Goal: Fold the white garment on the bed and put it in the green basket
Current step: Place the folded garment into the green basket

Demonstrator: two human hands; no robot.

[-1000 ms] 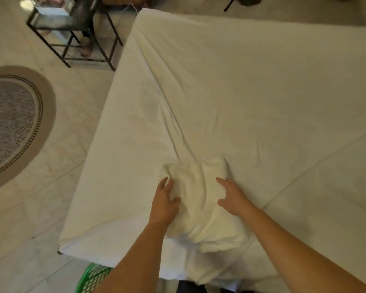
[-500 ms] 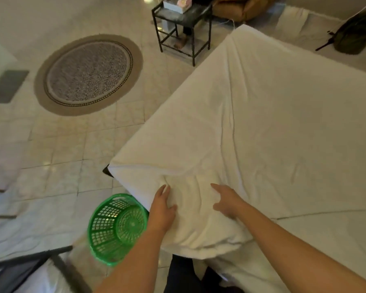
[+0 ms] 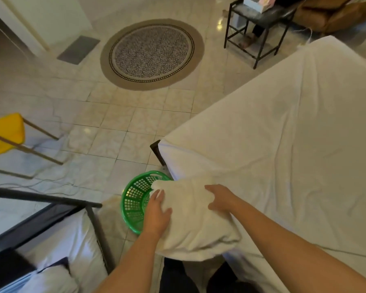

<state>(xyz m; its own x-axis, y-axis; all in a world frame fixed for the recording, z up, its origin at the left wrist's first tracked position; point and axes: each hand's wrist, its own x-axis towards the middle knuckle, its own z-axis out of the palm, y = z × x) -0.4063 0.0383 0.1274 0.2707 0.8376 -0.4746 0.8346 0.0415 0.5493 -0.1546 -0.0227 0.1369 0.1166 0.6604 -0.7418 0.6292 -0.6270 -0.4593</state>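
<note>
The folded white garment (image 3: 195, 220) is a thick bundle held between both my hands at the near corner of the bed (image 3: 283, 149). Its left end hangs past the bed's edge, over the rim of the green basket (image 3: 133, 199). My left hand (image 3: 156, 212) grips the bundle's left side, fingers on top. On its right side, my right hand (image 3: 220, 199) presses down with fingers spread. The basket stands on the tiled floor beside the bed corner, its right part hidden by the garment and my left hand.
A black metal frame with white cloth (image 3: 57, 225) stands at the lower left, close to the basket. A yellow seat on thin legs (image 3: 4, 132) is at the left. A round rug (image 3: 152, 53) and a black side table (image 3: 260, 24) lie farther off.
The garment has been carried left from the bed's surface to the bed corner, now overlapping the basket. My view swung left and both hands kept their hold.
</note>
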